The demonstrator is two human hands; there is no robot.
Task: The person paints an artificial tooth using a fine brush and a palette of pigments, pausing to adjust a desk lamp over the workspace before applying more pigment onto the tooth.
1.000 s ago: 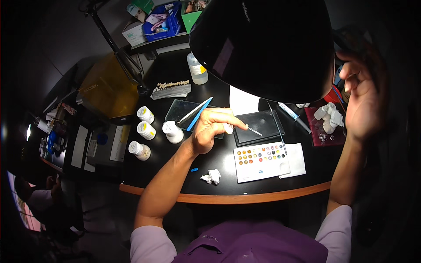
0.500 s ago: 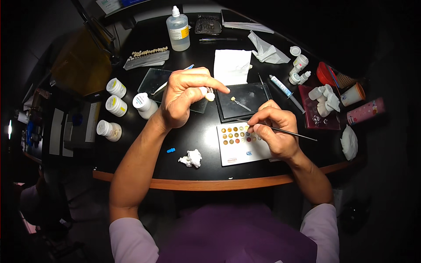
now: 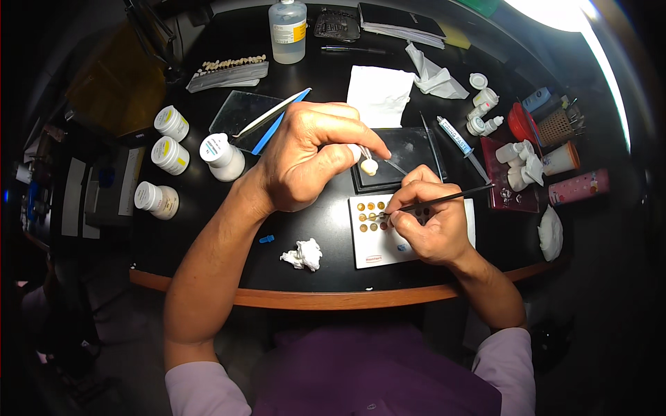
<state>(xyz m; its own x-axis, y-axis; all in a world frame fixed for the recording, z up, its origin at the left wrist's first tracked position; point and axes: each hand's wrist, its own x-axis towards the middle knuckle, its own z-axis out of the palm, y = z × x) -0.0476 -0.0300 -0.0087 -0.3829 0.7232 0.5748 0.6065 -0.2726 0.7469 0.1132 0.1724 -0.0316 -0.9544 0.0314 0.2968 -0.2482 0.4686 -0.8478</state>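
My left hand (image 3: 309,156) is closed in a pinch, holding a small cream-coloured dental crown (image 3: 369,167) by a thin metallic holder that the fingers mostly hide. My right hand (image 3: 436,225) grips a slim dark-handled brush (image 3: 451,197) like a pen. The brush's tip points left, over the wells of a white paint palette (image 3: 378,251). Round wells of brown, amber and yellowish colours line its upper part; my right hand covers several. Behind the crown lies a black flat slab (image 3: 406,145), partly hidden by my left hand.
White jars (image 3: 222,156) stand left of my left forearm, beside a glass plate (image 3: 232,111) with tweezers. Crumpled tissue (image 3: 303,255) lies near the front edge. A paste syringe (image 3: 461,145) and a dark red tray (image 3: 499,187) sit to the right. A clear bottle (image 3: 288,35) stands at the back.
The brush has moved left and down, its tip now over the palette wells. My left hand has shifted right with the crown. The whole view has turned slightly, bringing a bright lamp in.
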